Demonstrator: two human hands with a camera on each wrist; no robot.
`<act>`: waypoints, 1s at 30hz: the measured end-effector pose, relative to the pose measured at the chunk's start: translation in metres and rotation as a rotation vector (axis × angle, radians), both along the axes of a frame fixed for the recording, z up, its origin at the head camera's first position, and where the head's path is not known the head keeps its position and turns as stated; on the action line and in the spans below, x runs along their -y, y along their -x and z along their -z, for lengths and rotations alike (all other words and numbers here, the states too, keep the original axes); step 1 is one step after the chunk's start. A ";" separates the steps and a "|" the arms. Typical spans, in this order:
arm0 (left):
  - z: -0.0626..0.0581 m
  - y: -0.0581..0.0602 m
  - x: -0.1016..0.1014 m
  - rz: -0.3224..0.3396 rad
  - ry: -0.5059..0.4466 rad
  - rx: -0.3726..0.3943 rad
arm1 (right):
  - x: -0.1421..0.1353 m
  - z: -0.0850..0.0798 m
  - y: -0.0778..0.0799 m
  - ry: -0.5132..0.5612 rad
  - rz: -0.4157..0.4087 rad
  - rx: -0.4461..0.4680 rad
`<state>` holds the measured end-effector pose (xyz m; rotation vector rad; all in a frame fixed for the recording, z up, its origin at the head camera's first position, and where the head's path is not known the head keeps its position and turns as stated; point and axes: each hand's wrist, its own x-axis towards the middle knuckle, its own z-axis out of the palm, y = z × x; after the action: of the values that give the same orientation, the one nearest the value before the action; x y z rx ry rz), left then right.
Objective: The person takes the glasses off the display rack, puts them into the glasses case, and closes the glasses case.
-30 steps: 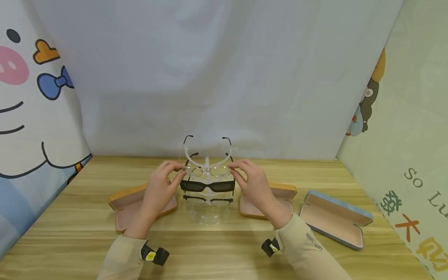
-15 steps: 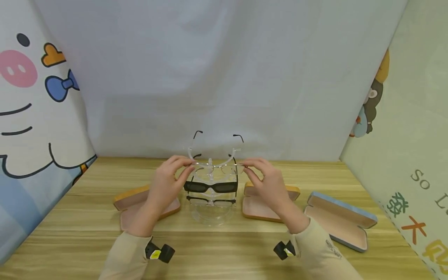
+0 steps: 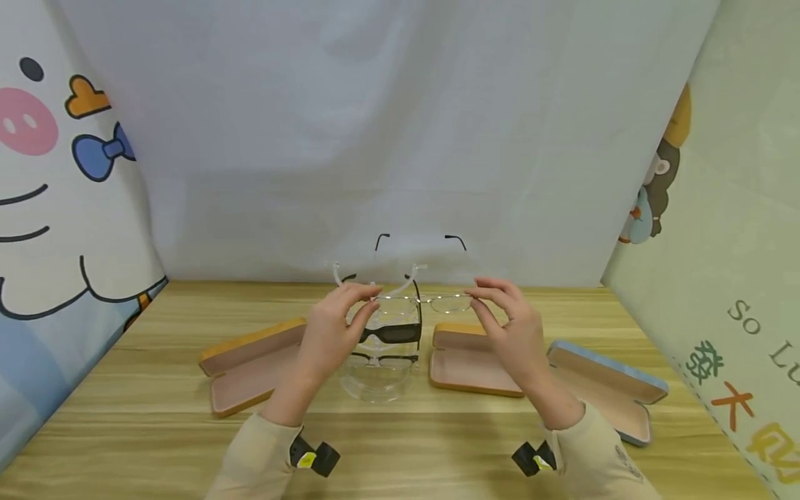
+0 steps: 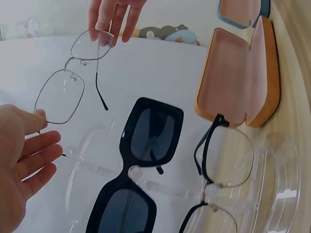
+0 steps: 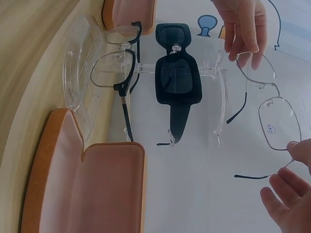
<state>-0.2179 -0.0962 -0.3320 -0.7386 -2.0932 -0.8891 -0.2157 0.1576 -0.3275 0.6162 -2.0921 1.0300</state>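
Thin metal-framed eyeglasses [image 3: 417, 301] hang level between my two hands, their dark temple tips pointing to the back. My left hand [image 3: 334, 330] pinches one end of the frame, and my right hand [image 3: 512, 330] pinches the other. Just below and left of them stands a clear display stand [image 3: 375, 390]. On it sit black sunglasses [image 3: 396, 334] and, lower down, half-rim eyeglasses [image 3: 395, 360] with a black browline. In the head view my left hand hides part of both. The left wrist view shows the sunglasses [image 4: 151, 131] whole lens by lens, apart from the held frame.
An open orange glasses case [image 3: 250, 364] lies left of the stand, partly behind my left arm. A second open orange case [image 3: 465, 368] is on the right, and an open blue case [image 3: 609, 389] lies beyond it. A white cloth [image 3: 400, 139] hangs behind the wooden table [image 3: 400, 444].
Both hands have moved right, carrying the metal-framed eyeglasses from the stand's upper part to its right side. The sunglasses and half-rim eyeglasses have stayed on the stand.
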 end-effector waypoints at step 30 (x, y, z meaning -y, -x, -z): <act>0.014 0.002 -0.077 0.083 -0.173 0.128 | -0.057 0.011 -0.030 0.102 0.110 0.066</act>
<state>-0.2201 -0.0188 -0.3463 -0.6970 -2.0754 -1.1751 -0.1856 0.2147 -0.3388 0.4166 -2.0905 1.1000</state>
